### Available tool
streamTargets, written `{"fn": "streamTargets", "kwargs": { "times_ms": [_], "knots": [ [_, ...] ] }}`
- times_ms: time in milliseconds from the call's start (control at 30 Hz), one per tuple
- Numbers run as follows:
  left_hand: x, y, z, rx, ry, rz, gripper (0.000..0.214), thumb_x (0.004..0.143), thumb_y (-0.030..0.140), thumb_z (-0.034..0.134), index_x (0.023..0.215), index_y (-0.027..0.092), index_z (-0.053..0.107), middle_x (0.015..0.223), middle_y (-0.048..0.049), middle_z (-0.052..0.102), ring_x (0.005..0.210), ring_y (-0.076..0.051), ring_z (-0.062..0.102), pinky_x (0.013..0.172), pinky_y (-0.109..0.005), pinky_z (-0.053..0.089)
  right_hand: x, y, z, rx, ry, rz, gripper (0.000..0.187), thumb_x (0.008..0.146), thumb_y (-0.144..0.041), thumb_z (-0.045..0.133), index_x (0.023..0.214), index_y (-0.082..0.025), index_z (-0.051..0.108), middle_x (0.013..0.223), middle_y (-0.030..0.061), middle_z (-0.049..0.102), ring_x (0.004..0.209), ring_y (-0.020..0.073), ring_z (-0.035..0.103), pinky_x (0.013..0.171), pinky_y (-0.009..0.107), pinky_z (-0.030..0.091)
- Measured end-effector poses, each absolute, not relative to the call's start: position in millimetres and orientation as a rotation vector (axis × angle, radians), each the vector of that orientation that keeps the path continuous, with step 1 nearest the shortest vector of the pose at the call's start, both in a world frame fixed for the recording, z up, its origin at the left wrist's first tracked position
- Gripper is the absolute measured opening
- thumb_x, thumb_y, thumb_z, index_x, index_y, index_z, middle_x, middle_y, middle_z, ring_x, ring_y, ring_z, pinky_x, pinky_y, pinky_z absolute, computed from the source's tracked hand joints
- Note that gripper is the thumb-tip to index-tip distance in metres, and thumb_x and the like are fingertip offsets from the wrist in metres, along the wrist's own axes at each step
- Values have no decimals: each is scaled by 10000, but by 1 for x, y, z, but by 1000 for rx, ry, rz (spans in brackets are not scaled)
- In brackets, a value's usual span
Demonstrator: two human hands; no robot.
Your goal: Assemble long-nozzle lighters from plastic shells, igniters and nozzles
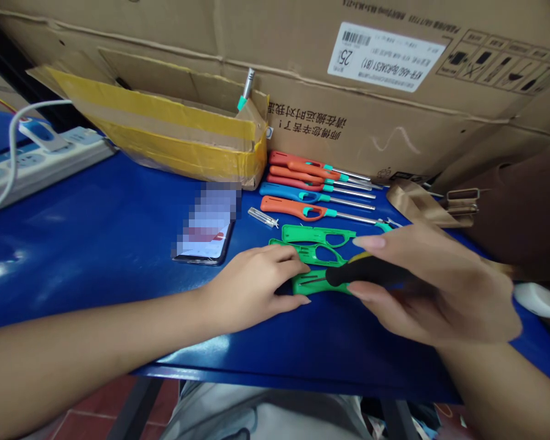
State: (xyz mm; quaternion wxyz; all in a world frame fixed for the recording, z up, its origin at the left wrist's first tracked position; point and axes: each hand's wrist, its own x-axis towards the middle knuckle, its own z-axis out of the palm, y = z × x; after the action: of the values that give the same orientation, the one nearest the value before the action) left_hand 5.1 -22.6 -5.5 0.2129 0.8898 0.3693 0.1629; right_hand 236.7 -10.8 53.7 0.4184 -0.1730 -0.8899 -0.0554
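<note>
My left hand (259, 287) is closed round the left end of a green lighter handle (309, 283) lying on the blue table. In my right hand (444, 281) is a screwdriver (360, 269) with a dark handle; its thin shaft points left, and the tip rests over the green handle. Whether the tip sits in a slot cannot be made out. Just behind lie two open green handle shells, one nearer (314, 253) and one farther (297, 233). A small clear fuel tank (263, 217) lies beyond my left hand.
Assembled lighters, a blue one (284, 192) and several orange or red ones (284, 206), lie in a row behind. A phone (206, 235) is left of them. A yellow-taped carton (165, 128), power strip (41, 162), brown cardboard holder (412, 198) and white object (539, 299) stand around.
</note>
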Motion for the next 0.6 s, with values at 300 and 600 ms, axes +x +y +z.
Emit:
{"fn": "streamTargets", "kwargs": {
  "times_ms": [300,600],
  "knots": [
    [5,-23,-3,2475,1037,444,307,940,389,692,1177,195,680,1100,-50,674,1022,-237,674,843,-345,553,235,-12,54,-480,-2216,32,563,894,-165,677,1443,-202,559,1166,76,772,860,213,757,704,326,644],
    [5,-23,-4,2453,1040,433,323,944,392,685,1199,195,677,1137,-53,673,1063,-246,671,894,-370,557,239,-13,52,-468,-2204,-13,529,894,-178,634,1421,-206,590,1137,69,784,886,220,765,733,348,647]
  ]
}}
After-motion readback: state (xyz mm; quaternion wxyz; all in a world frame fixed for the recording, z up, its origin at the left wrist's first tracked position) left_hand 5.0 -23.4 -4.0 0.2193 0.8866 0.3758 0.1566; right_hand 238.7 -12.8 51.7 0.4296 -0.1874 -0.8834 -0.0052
